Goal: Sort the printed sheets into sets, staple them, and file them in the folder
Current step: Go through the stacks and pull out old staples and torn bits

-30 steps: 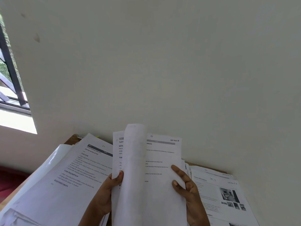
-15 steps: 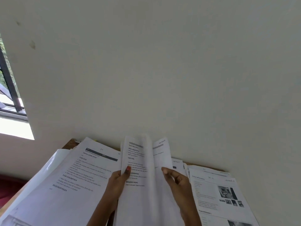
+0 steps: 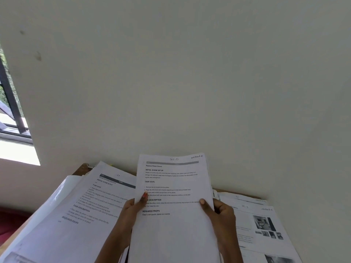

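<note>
Printed sheets (image 3: pixel 174 215), top one marked Sec-D, were held up over the table (image 3: pixel 81 168) | left hand (image 3: pixel 131 211) pinched their left edge, right hand (image 3: pixel 222 219) pinched their right edge | risk: a loose thumb could let pages slide and mix with other piles (image 3: pixel 76 215) on the table.

surface: wooden table (image 3: pixel 83 168) before me, pushed against the wall (image 3: pixel 190 82) | my left: stack of printed sheets (image 3: pixel 79 215) lying askew | my right: sheets with photos (image 3: pixel 266 234) lying flat
</note>
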Tool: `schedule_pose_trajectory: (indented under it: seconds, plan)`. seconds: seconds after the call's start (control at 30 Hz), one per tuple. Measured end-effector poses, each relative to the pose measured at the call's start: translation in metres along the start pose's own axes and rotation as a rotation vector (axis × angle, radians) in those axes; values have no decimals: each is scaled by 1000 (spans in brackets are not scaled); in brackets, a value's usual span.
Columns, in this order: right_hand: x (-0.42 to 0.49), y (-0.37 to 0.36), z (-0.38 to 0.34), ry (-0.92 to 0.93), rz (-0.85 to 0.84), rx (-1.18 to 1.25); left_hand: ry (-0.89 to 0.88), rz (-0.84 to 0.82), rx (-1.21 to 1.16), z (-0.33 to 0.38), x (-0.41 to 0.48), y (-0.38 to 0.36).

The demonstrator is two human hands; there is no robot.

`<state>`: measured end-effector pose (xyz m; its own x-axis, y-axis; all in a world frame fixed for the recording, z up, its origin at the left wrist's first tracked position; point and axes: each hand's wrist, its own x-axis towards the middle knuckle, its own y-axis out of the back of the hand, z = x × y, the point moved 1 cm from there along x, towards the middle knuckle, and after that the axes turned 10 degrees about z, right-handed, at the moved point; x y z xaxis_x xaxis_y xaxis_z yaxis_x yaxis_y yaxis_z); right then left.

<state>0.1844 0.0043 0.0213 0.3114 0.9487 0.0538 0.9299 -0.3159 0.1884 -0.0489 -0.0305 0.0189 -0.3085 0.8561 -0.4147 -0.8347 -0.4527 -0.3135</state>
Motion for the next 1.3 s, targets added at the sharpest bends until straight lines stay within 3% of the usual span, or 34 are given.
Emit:
schedule_pose_trajectory:
  seconds: [0.27, 0.57, 0.93, 1.3]
  plan:
    - [0, 1, 1, -86, -24, 190, -43, -92, 44, -2, 0, 1]
    - [-5, 12, -2, -113, -233, 265, -93, -134, -18, -1, -4, 4]
    - [-10, 17, -1, -61, -208, 378, 9, 34, -139, -6, 1, 9]
    - [-12, 19, -8, 12, -177, 413, -17, -184, -261, -14, 15, 11]
